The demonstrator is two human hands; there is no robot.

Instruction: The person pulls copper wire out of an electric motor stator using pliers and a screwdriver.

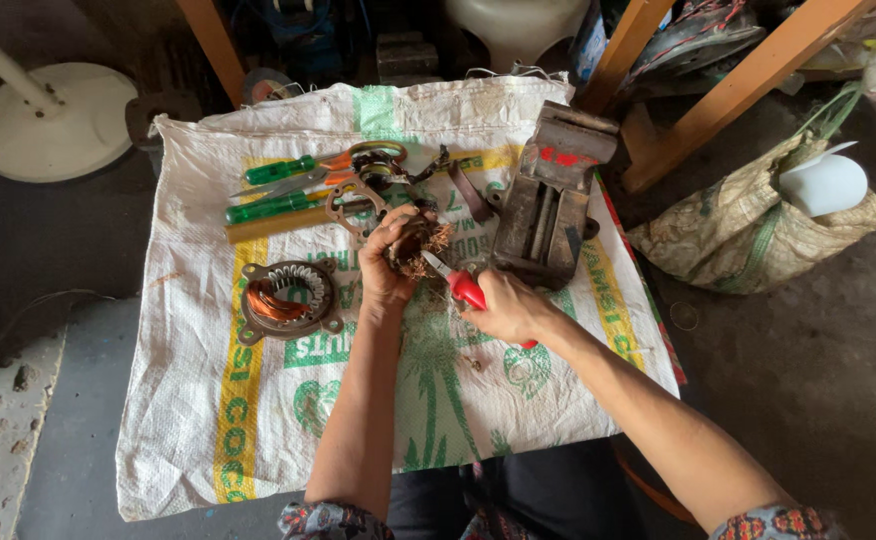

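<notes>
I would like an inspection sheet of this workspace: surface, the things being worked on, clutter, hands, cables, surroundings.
Surface: white woven sack with green and yellow print, spread on the floor.
Job's things: small stator with frayed copper wire; red-handled cutters, tip at the wire.
Clutter: second stator with copper winding, two green-handled screwdrivers, orange-handled scissors, metal vise.
Hands: left hand has its grip on the small stator; right hand holds the cutters.
Cables: nothing seen clearly.
Surroundings: white round fan base, wooden legs, cloth bag with a white object.
</notes>
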